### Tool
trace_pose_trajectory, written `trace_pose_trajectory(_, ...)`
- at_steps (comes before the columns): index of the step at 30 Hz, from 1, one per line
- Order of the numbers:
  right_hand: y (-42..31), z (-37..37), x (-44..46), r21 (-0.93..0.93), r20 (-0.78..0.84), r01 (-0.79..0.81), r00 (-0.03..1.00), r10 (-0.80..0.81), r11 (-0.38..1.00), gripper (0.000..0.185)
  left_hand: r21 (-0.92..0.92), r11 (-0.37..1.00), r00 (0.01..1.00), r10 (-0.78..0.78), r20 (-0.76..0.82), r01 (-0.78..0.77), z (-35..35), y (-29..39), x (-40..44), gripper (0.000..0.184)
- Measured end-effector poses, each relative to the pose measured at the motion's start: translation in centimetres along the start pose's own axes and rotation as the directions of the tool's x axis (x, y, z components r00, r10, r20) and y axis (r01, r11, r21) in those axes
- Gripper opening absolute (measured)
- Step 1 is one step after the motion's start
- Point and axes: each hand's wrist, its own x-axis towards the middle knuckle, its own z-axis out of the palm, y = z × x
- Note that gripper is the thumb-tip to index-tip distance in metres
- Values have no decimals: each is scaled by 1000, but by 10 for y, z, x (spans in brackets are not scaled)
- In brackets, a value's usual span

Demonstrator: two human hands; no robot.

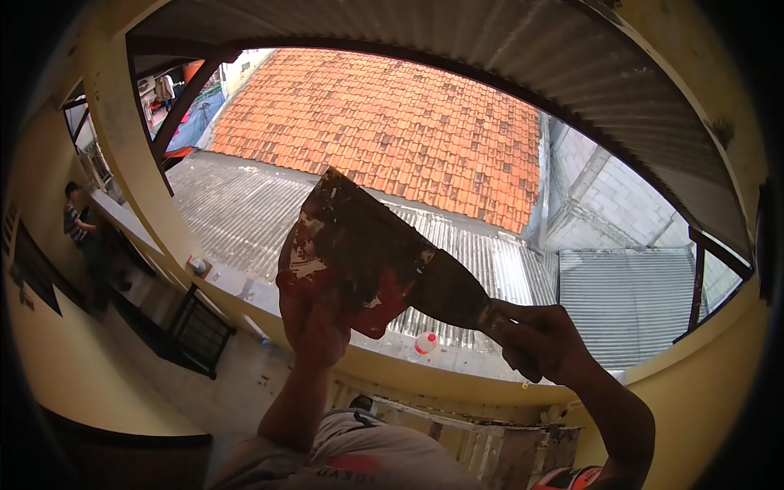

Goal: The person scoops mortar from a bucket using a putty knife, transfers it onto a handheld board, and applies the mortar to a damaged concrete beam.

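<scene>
My right hand (543, 343) is closed around the handle end of a putty knife (449, 287), its dark blade tilted up to the left. My left hand (314, 327) grips a broad, dark plate (339, 233) with reddish areas and pale smears of dried filler. The knife blade meets or overlaps this plate in front of me; shadow hides exactly where one ends. Both tools are raised above the ledge, at about chest height. A clear plastic container with red parts (425, 343) stands on the ledge behind them.
A ledge (392, 359) runs across in front, with a small can (198, 265) farther left. Corrugated roofing (245, 204) and orange tiles (392, 122) lie beyond. A person (82, 229) stands down the walkway, past a black metal frame (200, 331). Wooden framework (482, 445) is below.
</scene>
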Motion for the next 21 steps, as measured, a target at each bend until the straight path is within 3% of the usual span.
trace_pose_trajectory(4,27,5,3,164,60,128,988,-140,978,43,61,995,997,77,18,-77,2,-1,-8,51)
trace_pose_trajectory(7,41,10,5,157,32,126,991,-133,979,42,101,989,992,102,70,-108,-11,-5,-11,54)
trace_pose_trajectory(9,44,9,6,154,64,177,980,-188,972,43,196,977,989,54,134,-80,-10,-2,-10,59)
trace_pose_trajectory(13,47,10,7,181,25,230,971,-239,956,43,120,992,996,32,78,-41,15,3,-12,65)
trace_pose_trajectory(16,39,9,9,143,24,254,965,-260,957,43,154,988,986,-31,163,6,21,7,-11,71)
trace_pose_trajectory(18,29,7,10,123,8,233,972,-236,965,43,288,958,950,-99,296,10,19,1,-22,78)
trace_pose_trajectory(19,23,5,10,71,26,256,966,-259,964,44,263,964,925,-140,353,45,18,1,-27,77)
trace_pose_trajectory(21,20,6,10,95,44,244,968,-249,965,44,317,942,926,-216,310,113,13,-2,-33,75)
